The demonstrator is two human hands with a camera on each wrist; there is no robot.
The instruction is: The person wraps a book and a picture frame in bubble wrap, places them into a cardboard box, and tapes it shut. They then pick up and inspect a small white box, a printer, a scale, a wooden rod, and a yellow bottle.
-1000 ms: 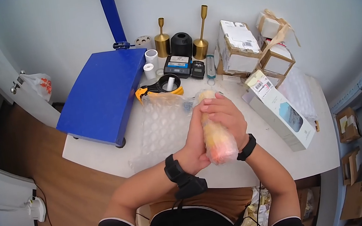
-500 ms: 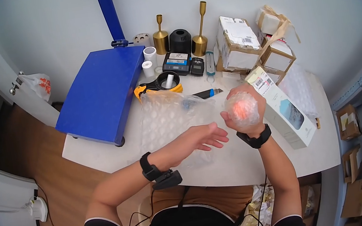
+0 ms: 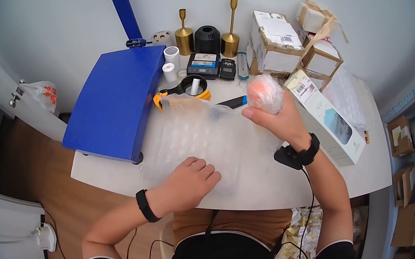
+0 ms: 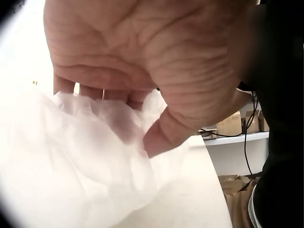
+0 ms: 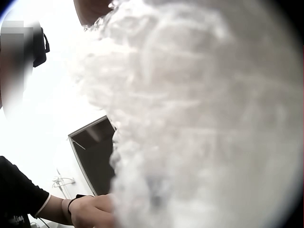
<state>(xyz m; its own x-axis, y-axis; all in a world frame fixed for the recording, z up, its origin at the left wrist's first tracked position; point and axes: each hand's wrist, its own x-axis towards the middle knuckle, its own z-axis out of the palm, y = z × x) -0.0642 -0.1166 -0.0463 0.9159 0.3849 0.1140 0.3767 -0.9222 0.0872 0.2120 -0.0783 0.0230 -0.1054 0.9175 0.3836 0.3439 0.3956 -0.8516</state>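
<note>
My right hand [image 3: 287,120] grips a roll-shaped bundle [image 3: 265,94] in clear bubble wrap, its pinkish-orange end turned up. Its bubbly side fills most of the right wrist view. At the table's near side, my left hand [image 3: 190,183] has its fingers curled over a sheet of bubble wrap [image 3: 187,138]. The left wrist view shows the sheet's crumpled edge [image 4: 95,142] between fingers and thumb. Just left of the bundle lies a utility knife [image 3: 234,103] with a blue end, partly covered by the sheet.
A blue platform scale [image 3: 115,103] takes up the table's left. Behind the sheet are a tape dispenser [image 3: 185,89] and a label printer [image 3: 203,66]. A tall white box [image 3: 328,119] stands right of my right hand, with taped cartons [image 3: 274,39] behind it.
My hands have parted. The right one carried the bundle right and away from me, turning its end up; the left let go of it, moved left and toward me, and took the sheet's edge.
</note>
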